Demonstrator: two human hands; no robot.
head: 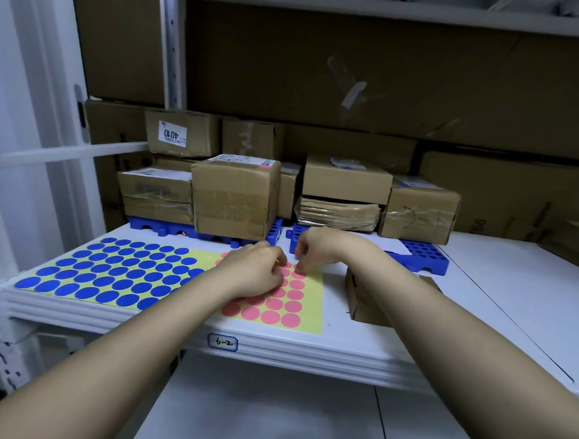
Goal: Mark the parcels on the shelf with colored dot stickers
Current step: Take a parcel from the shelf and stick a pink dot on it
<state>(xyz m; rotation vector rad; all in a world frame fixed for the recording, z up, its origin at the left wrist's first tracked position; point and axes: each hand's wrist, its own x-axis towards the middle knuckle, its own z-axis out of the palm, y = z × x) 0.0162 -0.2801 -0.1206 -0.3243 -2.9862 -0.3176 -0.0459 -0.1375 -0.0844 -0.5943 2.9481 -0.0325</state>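
A yellow sheet of pink dot stickers (283, 306) lies on the white shelf (476, 291), next to a yellow sheet of blue dot stickers (112, 272). My left hand (253, 270) rests on the pink sheet with its fingers curled. My right hand (316, 248) pinches at a pink dot near the sheet's far edge. Several taped cardboard parcels stand behind on blue plastic pallets (421, 256). The front middle parcel (234, 197) carries a pink dot on its top. A small parcel (364, 307) sits under my right forearm.
Large brown cartons (352, 73) fill the back of the shelf. A white upright post (171, 47) stands at the left. A label reading 6-2 (222, 342) is on the shelf's front edge. A lower white shelf (274, 416) lies beneath.
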